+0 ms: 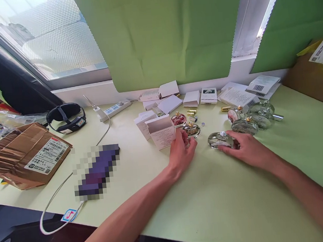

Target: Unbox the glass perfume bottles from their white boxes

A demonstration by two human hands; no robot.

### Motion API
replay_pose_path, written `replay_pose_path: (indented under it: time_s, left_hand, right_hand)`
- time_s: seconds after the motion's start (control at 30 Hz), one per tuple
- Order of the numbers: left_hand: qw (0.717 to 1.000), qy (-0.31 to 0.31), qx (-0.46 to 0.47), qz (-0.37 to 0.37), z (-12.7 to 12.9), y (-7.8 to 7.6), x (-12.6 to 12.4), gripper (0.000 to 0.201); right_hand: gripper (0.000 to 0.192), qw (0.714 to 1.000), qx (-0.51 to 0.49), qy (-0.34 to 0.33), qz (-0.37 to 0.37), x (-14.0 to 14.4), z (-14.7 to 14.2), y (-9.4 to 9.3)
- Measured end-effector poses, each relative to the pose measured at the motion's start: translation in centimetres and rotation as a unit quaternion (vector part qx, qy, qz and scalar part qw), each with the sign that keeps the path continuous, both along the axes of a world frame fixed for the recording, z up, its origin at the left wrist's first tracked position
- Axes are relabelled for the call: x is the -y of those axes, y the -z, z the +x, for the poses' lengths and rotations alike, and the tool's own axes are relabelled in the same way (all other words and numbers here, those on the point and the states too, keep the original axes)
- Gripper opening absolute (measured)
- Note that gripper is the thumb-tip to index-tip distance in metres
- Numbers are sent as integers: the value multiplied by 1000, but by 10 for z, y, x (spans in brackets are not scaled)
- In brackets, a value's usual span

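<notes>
My left hand [182,149] is closed, its fingers curled beside an upright white carton [162,133] with printed text. Directly behind those fingers lies an oval glass perfume bottle [194,130] with a gold neck; whatever the fingers pinch is hidden. Another round bottle with a red pattern [178,119] sits just beyond. My right hand [244,146] grips the right end of a clear oval perfume bottle [219,140] with a silvery neck, which rests on the table. Beyond that hand several more glass bottles [244,127] stand close together.
Small gold caps [191,112] and a silver cap [278,117] lie among the bottles. Several white boxes [169,104] line the wall. On the left are a power strip [117,109], a black headset [68,118], a brown carton [39,155] and a phone [100,170] with a cable.
</notes>
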State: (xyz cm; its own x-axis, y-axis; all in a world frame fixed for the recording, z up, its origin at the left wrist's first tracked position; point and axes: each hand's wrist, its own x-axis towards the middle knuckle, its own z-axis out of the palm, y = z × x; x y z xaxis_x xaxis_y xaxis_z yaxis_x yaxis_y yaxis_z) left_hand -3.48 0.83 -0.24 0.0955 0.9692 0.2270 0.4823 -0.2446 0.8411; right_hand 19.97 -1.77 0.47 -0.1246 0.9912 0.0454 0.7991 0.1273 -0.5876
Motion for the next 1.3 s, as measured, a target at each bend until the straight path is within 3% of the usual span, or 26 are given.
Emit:
replay_pose_path:
  time_s: [0.1,0.2,0.3,0.4,0.5,0.57,0.63,0.73,0.9,1.1,1.3]
  left_hand:
    - [1000,2,18,0,0,3,0,31]
    - [1000,24,4,-1,-1,5,-1,49]
    - [999,34,-14,-11,-2,8,-3,56]
    - [999,33,-16,-27,-4,10,-5,58]
    - [999,28,-2,-46,-4,10,-8,55]
    - [998,29,9,-56,-4,9,-9,50]
    - [998,32,19,-60,-4,8,-9,46]
    - [998,28,22,-51,-4,6,-10,43]
    - [998,30,27,-55,-5,7,-12,39]
    - [998,29,22,-47,-5,11,-14,38]
    - [998,31,15,-46,-5,9,-14,37]
  right_hand:
    - [58,997,-11,77,15,-5,-5,10]
    - [61,994,-39,106,12,-5,-10,13]
    - [70,992,-46,113,44,0,-14,7]
    - [78,982,-36,133,125,11,-16,-8]
    - [56,959,-87,141,231,24,-22,-21]
    - [26,949,-115,83,282,30,-30,-20]
    - [7,964,-83,-25,253,29,-42,-11]
    - [24,980,50,-121,149,19,-61,8]
    - [40,969,189,-112,115,-1,-83,18]
    - [30,966,218,-99,101,-15,-100,9]
    - [28,978,171,-79,92,-16,-99,12]
